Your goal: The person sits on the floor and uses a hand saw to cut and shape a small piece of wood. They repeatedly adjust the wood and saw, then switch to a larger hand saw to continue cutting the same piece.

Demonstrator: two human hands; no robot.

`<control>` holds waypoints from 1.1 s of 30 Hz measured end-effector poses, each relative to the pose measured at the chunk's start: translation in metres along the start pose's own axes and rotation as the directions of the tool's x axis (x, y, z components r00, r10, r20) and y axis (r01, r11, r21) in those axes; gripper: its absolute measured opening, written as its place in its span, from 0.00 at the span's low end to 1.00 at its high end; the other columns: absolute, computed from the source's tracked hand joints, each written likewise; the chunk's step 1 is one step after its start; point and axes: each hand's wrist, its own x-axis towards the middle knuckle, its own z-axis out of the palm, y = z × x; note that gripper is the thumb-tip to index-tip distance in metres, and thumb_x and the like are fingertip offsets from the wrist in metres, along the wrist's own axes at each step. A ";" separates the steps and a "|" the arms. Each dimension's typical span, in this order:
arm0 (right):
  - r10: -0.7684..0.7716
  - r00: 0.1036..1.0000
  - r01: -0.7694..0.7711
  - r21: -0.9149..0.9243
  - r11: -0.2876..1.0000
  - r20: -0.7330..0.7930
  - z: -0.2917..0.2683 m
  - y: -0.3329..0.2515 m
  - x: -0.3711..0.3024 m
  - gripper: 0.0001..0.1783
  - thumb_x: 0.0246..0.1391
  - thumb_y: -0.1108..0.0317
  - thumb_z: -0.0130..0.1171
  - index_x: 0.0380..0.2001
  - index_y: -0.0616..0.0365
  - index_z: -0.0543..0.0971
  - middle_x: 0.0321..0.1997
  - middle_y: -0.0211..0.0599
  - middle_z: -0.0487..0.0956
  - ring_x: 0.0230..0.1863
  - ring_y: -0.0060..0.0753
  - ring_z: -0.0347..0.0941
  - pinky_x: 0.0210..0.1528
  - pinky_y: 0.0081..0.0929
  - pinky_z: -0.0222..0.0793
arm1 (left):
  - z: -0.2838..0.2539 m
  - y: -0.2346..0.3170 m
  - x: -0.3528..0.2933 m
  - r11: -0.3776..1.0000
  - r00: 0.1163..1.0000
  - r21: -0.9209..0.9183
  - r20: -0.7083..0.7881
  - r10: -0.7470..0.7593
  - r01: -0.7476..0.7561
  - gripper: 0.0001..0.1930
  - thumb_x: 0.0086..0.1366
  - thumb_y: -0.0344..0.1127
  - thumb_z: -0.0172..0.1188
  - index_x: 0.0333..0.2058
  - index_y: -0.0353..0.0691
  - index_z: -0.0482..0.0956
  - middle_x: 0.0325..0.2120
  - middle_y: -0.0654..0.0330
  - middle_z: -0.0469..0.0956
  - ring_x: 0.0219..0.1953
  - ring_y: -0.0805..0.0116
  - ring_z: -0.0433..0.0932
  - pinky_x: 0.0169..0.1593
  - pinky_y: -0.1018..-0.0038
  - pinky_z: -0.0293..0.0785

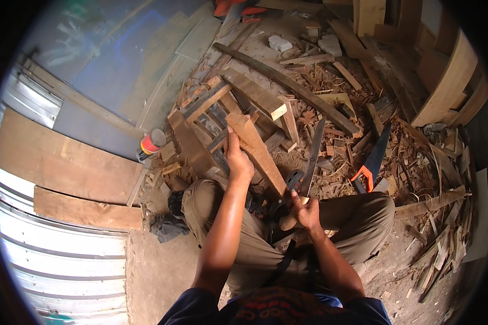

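My left hand point(238, 161) is wrapped round the upper part of a long wooden board point(261, 150), thumb laid along it. The board slants down to the right, its lower end close to my right hand point(307, 212). Closed in that right hand is a machete point(313, 160), its long dark blade pointing up and away to the right of the board. The rounded wooden handle end shows below my fingers. Beyond the board lies a rough wooden frame point(198, 103) of joined pieces, partly hidden by the board and my left hand.
A handsaw point(373, 162) with an orange and black handle rests among wood chips at right. A red-and-black can point(152, 142) stands at left. A long beam point(287, 81) crosses the scraps. Planks point(450, 81) lean at the far right; corrugated metal sheeting point(65, 244) lies left.
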 end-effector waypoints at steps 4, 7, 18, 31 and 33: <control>-0.100 0.993 0.098 -0.034 0.995 -0.067 -0.007 -0.002 0.005 0.17 0.63 0.58 0.62 0.34 0.65 0.80 0.27 0.32 0.82 0.26 0.19 0.75 0.28 0.22 0.70 | 0.005 0.012 -0.001 0.997 0.993 -0.014 0.088 -0.079 0.081 0.34 0.73 0.65 0.38 0.53 0.38 0.73 0.21 0.65 0.69 0.21 0.72 0.70 0.27 0.72 0.72; -0.188 0.977 0.176 -0.121 0.977 -0.100 -0.008 -0.019 0.004 0.15 0.63 0.61 0.63 0.35 0.65 0.79 0.31 0.32 0.82 0.30 0.19 0.75 0.31 0.20 0.70 | 0.008 0.014 -0.003 0.993 0.986 -0.006 0.125 -0.115 0.116 0.38 0.72 0.68 0.36 0.51 0.35 0.75 0.17 0.64 0.69 0.18 0.71 0.69 0.24 0.73 0.71; -0.431 0.901 0.417 -0.187 0.889 -0.039 0.022 -0.157 0.001 0.20 0.55 0.63 0.72 0.42 0.66 0.77 0.24 0.28 0.78 0.21 0.13 0.66 0.26 0.16 0.64 | -0.007 -0.037 0.003 0.964 0.949 0.192 0.220 -0.226 0.185 0.44 0.73 0.69 0.31 0.46 0.29 0.80 0.21 0.60 0.77 0.23 0.73 0.75 0.29 0.76 0.71; -0.428 0.901 0.374 -0.372 0.849 -0.071 0.069 -0.126 0.058 0.20 0.61 0.62 0.63 0.48 0.68 0.76 0.16 0.31 0.74 0.17 0.16 0.64 0.20 0.25 0.60 | -0.039 -0.059 -0.007 0.503 0.879 0.761 0.180 0.442 -0.409 0.13 0.73 0.37 0.52 0.43 0.29 0.73 0.37 0.42 0.76 0.40 0.41 0.77 0.43 0.56 0.72; -0.366 0.926 0.294 -0.437 0.850 -0.088 0.063 -0.112 0.051 0.19 0.63 0.58 0.59 0.42 0.68 0.75 0.13 0.36 0.72 0.15 0.20 0.66 0.19 0.28 0.61 | -0.045 -0.068 -0.011 0.474 0.866 0.797 0.116 0.486 -0.373 0.12 0.72 0.35 0.53 0.42 0.29 0.72 0.37 0.40 0.74 0.39 0.38 0.75 0.43 0.52 0.70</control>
